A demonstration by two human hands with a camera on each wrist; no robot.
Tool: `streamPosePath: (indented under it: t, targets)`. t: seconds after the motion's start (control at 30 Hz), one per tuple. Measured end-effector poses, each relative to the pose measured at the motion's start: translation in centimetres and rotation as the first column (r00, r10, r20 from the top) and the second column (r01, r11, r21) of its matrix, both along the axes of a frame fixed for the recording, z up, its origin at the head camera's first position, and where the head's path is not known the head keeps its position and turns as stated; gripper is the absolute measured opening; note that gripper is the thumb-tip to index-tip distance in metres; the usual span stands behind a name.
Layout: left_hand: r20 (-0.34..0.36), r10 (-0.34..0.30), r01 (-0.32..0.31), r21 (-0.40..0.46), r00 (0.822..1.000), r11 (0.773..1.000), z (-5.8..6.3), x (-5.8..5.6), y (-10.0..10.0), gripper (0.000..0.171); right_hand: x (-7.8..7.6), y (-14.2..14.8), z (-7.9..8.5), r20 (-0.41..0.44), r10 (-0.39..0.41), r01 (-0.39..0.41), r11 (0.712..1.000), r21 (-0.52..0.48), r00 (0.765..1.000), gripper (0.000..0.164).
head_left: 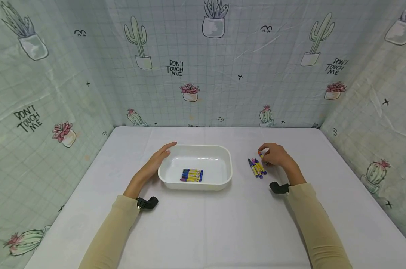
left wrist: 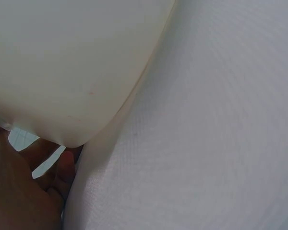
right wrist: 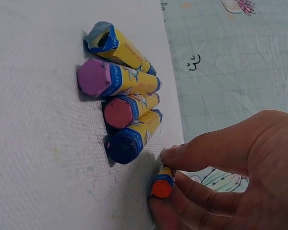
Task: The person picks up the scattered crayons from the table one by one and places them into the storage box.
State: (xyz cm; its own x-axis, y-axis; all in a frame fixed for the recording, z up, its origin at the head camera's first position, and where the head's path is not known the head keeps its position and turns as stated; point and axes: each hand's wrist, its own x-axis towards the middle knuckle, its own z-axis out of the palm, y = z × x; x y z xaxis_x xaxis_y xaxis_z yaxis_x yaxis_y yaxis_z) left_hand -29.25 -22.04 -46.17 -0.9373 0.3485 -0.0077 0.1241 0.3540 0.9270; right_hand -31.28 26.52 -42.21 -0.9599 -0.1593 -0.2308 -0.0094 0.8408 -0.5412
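A white rectangular tray (head_left: 195, 185) sits on the table in the head view, with several yellow-wrapped crayons (head_left: 191, 175) side by side inside it. At the tray's left end, my left hand (head_left: 156, 161) holds the rim, thumb over the edge and fingers along the outside. My right hand (head_left: 276, 155) pinches an orange crayon (right wrist: 162, 188) between thumb and fingers, close over the cloth. Beside it lies a group of crayons: the right wrist view shows a purple crayon (right wrist: 93, 78), a pinkish-red crayon (right wrist: 118, 113), a dark blue crayon (right wrist: 123, 146) and one with a torn wrapper (right wrist: 105, 40).
White cloth covers the table (head_left: 203, 224). A cactus-print curtain (head_left: 223, 74) stands behind the table and along both sides. Black wrist cameras (head_left: 147, 203) sit at both sleeve cuffs, low over the cloth.
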Motion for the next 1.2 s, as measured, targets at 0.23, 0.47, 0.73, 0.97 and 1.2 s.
streamPosePath:
  t: [0.23, 0.47, 0.73, 0.97, 1.2]
  targets:
    - [-0.007, -0.001, 0.001, -0.001, 1.0, 1.0, 0.0, 0.0, 0.0, 0.051, 0.0, -0.2, 0.2, 0.009, -0.007, 0.007, 1.0, 0.004, 1.0, 0.051]
    - [-0.005, -0.015, 0.015, 0.015, 1.0, 1.0, -0.3, -0.2, -0.1, 0.05, 0.0, -0.2, 0.5, 0.025, -0.023, 0.024, 0.999, -0.034, 0.999, 0.053]
    - [-0.004, -0.012, 0.012, 0.008, 1.0, 1.0, -0.2, -0.3, 0.0, 0.051, -0.1, -0.2, 0.6, 0.015, -0.015, 0.015, 0.998, -0.053, 1.0, 0.052]
    - [-0.008, -0.018, 0.018, 0.011, 1.0, 1.0, -0.3, -0.4, 0.0, 0.051, 0.0, -0.4, 1.0, 0.009, -0.009, 0.009, 0.998, -0.07, 1.0, 0.051]
    - [-0.008, -0.012, 0.012, 0.006, 1.0, 1.0, -0.1, -0.2, -0.1, 0.05, 0.2, -0.4, 1.2, -0.006, 0.007, -0.008, 0.996, -0.091, 1.0, 0.05]
